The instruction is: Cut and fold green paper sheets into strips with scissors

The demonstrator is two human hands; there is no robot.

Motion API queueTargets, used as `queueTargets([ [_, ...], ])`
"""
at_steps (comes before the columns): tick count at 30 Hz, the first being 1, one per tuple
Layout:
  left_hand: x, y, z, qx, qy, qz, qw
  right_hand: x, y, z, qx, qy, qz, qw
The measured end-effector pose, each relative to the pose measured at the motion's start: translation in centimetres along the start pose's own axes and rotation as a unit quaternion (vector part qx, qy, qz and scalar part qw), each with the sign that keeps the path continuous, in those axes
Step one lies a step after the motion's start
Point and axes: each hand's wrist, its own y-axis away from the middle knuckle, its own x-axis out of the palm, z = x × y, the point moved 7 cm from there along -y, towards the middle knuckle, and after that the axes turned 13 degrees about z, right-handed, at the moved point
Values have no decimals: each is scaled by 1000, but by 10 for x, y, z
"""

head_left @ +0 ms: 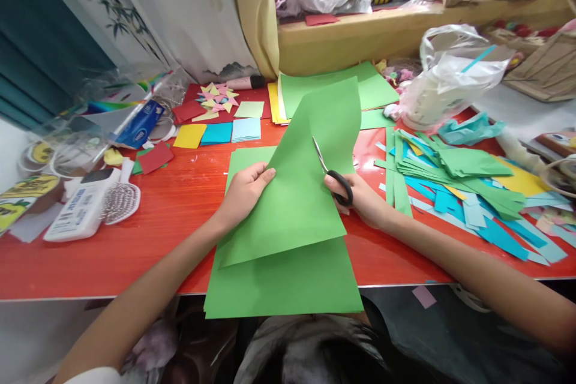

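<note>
My left hand (246, 192) pinches the left edge of a green paper sheet (292, 204), which is raised and curved above the table. In my right hand (355, 195) is a pair of scissors (341, 183) with black handles. One of its metal blades lies over the sheet, pointing up and to the left; the other blade is hidden. Beneath the raised sheet lie more green sheets (283, 294), their near edge reaching past the table's front edge. Part of my right hand's fingers is hidden behind the paper.
Green and blue paper scraps (472, 192) are heaped on the right. Coloured paper squares (216, 134), a hairbrush (122, 201) and a white bottle (83, 207) lie left on the red table (171, 252). Behind stand a green paper stack (378, 87) and a bagged cup (432, 93).
</note>
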Motion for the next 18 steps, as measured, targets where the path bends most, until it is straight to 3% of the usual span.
queueTargets([
  [18,3,-2,3,-13,-21,16,1000,-1,0,4,-5,3,-12,1000],
])
